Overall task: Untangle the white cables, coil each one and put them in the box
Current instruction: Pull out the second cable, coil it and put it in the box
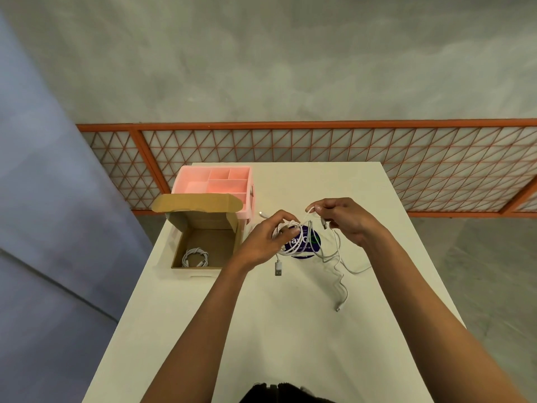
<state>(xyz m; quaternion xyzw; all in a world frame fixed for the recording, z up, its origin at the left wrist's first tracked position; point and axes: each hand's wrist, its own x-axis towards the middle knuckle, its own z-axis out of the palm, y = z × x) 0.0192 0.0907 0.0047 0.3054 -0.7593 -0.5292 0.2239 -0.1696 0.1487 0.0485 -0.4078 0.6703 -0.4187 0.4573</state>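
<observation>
White cables [284, 227] — one coil [195, 257] in box [216, 242], tangle gripped by left hand [261, 242], right hand [348, 222] fingers pinching strand

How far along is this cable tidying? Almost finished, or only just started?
Partway, it seems. Done: one coiled cable lies in the cardboard box. In hand: the left hand grips a tangled bunch of white cables while the right hand pinches a strand of it. Left: separating that bunch, coiling each cable and boxing them.
</observation>
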